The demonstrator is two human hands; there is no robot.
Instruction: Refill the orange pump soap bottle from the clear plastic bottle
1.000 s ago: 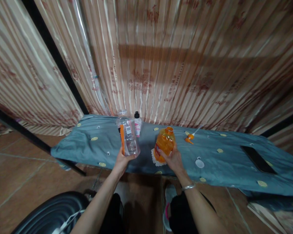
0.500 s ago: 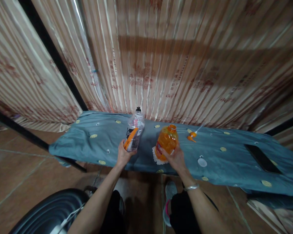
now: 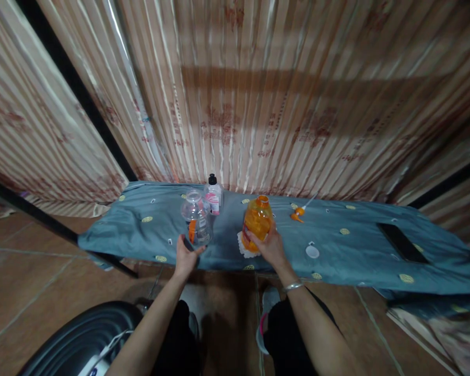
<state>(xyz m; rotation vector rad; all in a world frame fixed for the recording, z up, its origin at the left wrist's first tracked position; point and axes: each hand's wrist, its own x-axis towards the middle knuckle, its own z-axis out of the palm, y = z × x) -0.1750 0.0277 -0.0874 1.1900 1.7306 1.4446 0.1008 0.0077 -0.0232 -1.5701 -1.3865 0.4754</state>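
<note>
Now the clear bottle (image 3: 196,223), tilted in the air half a second ago, stands upright on the desk (image 3: 360,250) just left of the orange bottle (image 3: 256,223), the left hand (image 3: 186,257) loosened open at its base, the right hand (image 3: 269,246) still clasping the orange bottle.

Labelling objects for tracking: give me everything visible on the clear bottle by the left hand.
The clear bottle looks like thin transparent plastic, apparently empty, with an open mouth and no cap showing. An orange label patch sits low on its near side. It stands roughly upright on the blue-grey cloth, left of the orange bottle and just in front of a small black-capped bottle. The left hand is at its base, fingers open around the lower part; whether they press it cannot be told.
</note>
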